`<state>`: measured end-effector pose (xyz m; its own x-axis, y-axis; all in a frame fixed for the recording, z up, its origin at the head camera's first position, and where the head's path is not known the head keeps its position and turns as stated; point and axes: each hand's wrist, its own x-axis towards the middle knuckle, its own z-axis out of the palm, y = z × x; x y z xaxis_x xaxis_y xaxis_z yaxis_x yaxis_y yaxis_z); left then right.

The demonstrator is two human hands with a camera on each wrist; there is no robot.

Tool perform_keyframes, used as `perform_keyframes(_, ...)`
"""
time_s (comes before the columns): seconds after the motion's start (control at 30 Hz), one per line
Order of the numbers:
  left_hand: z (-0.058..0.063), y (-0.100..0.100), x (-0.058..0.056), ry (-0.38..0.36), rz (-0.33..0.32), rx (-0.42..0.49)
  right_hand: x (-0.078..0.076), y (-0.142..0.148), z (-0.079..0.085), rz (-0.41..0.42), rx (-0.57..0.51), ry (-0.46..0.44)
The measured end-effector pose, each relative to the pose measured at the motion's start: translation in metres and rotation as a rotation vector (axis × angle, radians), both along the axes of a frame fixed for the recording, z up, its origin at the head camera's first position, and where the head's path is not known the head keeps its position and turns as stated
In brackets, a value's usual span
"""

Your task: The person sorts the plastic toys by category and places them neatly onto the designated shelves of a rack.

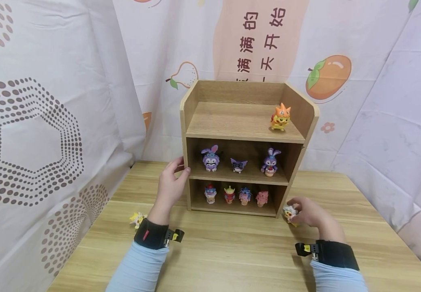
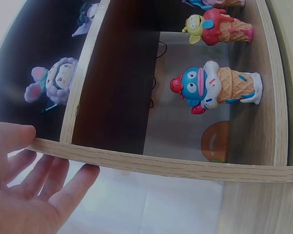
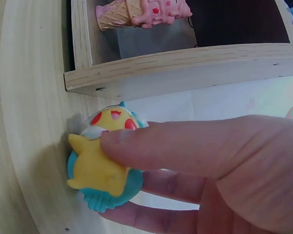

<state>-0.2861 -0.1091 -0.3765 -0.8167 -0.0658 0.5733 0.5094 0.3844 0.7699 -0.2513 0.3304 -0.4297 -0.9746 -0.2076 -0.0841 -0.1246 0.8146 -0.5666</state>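
A three-tier wooden shelf (image 1: 228, 119) stands on the table. My left hand (image 1: 170, 186) holds the front edge of its left side panel (image 2: 151, 163), thumb on the inner side and fingers outside. By the shelf's lower right corner, my right hand (image 1: 310, 213) pinches a yellow figurine (image 3: 98, 165) with red cheeks, a white hood and a teal back, thumb across its front. This figurine is low over the tabletop. On the top tier, a yellow figurine in an orange spiky hood (image 1: 281, 117) stands at the right.
Purple figurines, among them a rabbit (image 1: 269, 162), stand on the middle tier. Several ice-cream-cone figurines, such as the blue-faced one (image 2: 215, 87), line the bottom tier. A yellow-and-white figurine (image 1: 137, 219) lies on the table (image 1: 225, 251) beside my left wrist. Printed curtains hang behind.
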Motion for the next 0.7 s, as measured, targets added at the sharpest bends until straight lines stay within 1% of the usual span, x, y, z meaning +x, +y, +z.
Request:
perform_keyframes(0.13,0.0007,0.0007,0.0009,-0.003,0.0,0.001,0.0012,0.0016,0.0013,0.012,0.016,0.002)
perform_keyframes(0.3,0.0016,0.0008,0.0019,-0.005,0.004,-0.004,0.0016,0.0006,0.0033,0.025,0.076,0.025)
perform_keyframes(0.47,0.0015,0.0002,0.0014,-0.012,0.004,-0.001,0.0008,-0.0031,0.0034,-0.002,0.114,0.035)
perform_keyframes(0.7,0.0009,0.0003,0.0005,0.017,-0.003,0.0,-0.002,-0.0076,-0.0007,-0.057,0.152,0.025)
